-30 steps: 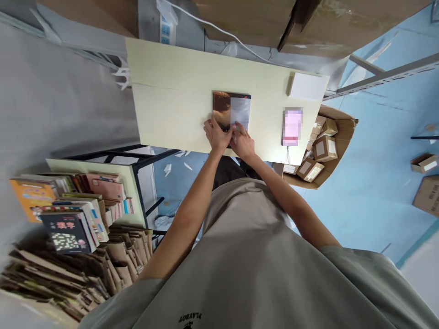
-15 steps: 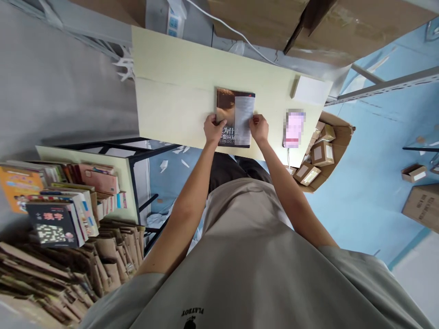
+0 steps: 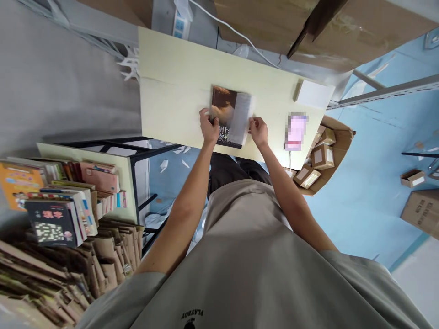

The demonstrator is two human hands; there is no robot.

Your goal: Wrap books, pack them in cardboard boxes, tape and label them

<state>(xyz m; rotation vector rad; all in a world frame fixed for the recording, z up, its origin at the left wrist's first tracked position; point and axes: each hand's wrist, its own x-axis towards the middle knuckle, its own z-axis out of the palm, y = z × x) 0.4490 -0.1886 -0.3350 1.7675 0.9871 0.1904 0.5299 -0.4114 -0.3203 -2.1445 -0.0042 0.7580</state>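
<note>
A paperback book [image 3: 224, 107] with a dark brown cover and white Chinese lettering lies on the pale yellow tabletop, slightly turned. My left hand [image 3: 209, 128] grips its left edge, thumb on the cover and fingers at the side. Over the right part of the cover is a pale sheet of paper [image 3: 242, 114], its right side smeared by motion. My right hand [image 3: 258, 131] is closed in a pinch at that sheet's right edge; the fingertips are partly hidden.
On the tabletop [image 3: 171, 100] to the right lie a phone [image 3: 295, 132] with a cable and a white box [image 3: 313, 93]. An open carton [image 3: 343, 146] with small boxes stands beyond the right edge. Large cartons [image 3: 257, 25] line the back. Books [image 3: 51, 224] and folded cardboard [image 3: 103, 260] are at left.
The book has shifted a little left and tilted, with my left hand on it. A gap between the book's dark cover and my right hand has widened, the pale sheet blurring there.
</note>
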